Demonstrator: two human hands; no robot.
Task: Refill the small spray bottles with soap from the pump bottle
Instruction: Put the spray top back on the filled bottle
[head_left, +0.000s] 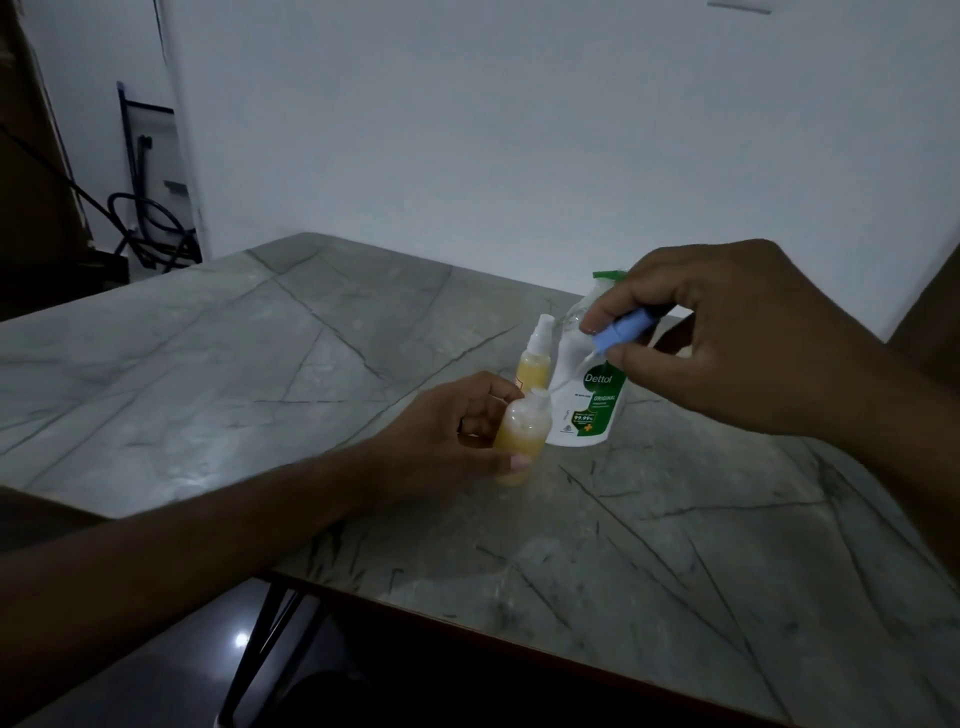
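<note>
My left hand (452, 441) grips a small clear spray bottle (522, 436) filled with yellow soap, upright on the marble table, its neck uncovered. My right hand (727, 338) holds a blue spray cap (621, 330) above it, pinched between thumb and fingers, with its thin dip tube slanting down toward the open neck. A second small spray bottle (535, 358), also yellow and with its white sprayer on, stands just behind. The white and green pump bottle (589, 400) stands to the right of both, its green pump partly hidden by my right hand.
The grey veined marble table (260, 374) runs to a near edge at the bottom, with dark legs below. A white wall stands behind. Cables and a dark frame (150, 208) sit on the floor at the far left.
</note>
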